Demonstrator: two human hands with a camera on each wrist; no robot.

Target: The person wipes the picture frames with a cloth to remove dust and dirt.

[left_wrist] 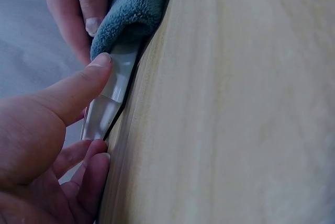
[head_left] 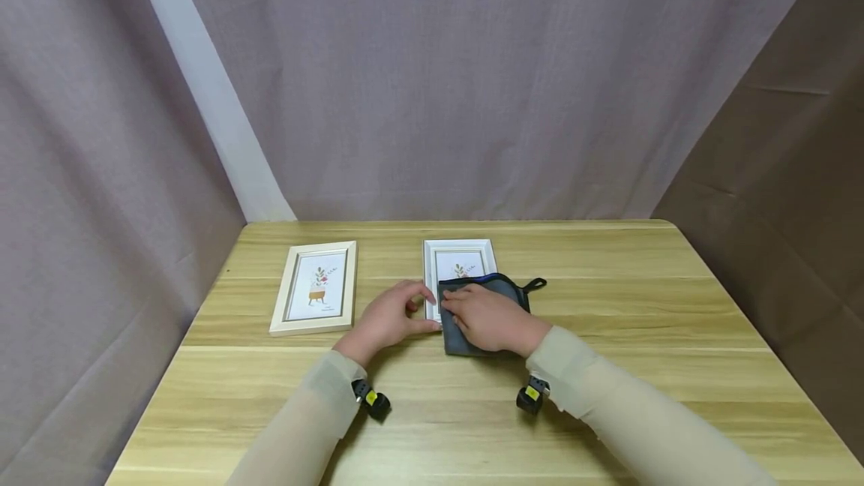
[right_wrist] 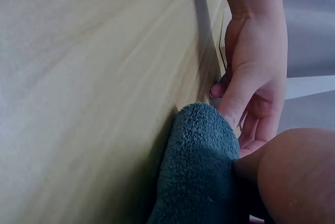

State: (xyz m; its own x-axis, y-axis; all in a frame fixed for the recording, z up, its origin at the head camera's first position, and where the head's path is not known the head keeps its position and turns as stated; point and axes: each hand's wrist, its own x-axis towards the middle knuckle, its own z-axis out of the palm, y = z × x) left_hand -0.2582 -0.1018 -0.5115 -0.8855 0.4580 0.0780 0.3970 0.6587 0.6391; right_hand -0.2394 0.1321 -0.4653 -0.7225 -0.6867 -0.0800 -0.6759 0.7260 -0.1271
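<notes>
White frame (head_left: 459, 255): flat on the surface (head_left: 628, 306), about midway between its left and right edges and near its far edge; the cloth hides much of its near right part.
Frame's handling: probably light and stiff, its smooth border likely a bit slippery; any clear cover could smudge or crack, though whether it is glass I cannot tell.
Frame's hold: best by the outer border or a corner, fingers off the picture.
Cloth (head_left: 460, 341): draped over the frame, fuzzy in the wrist views, with a dark loop (head_left: 535, 285) toward the surface's right edge; likely soft, limp and easy to press flat under spread fingers.
Left hand (head_left: 390, 315): thumb and fingers parted a little, gripping the frame's border at its near left corner.
Right hand (head_left: 491, 316): fingers together and slightly bent, pressing on the cloth, not wrapped round it.
Cream frame (head_left: 316, 289): untouched, toward the surface's far left corner.
</notes>
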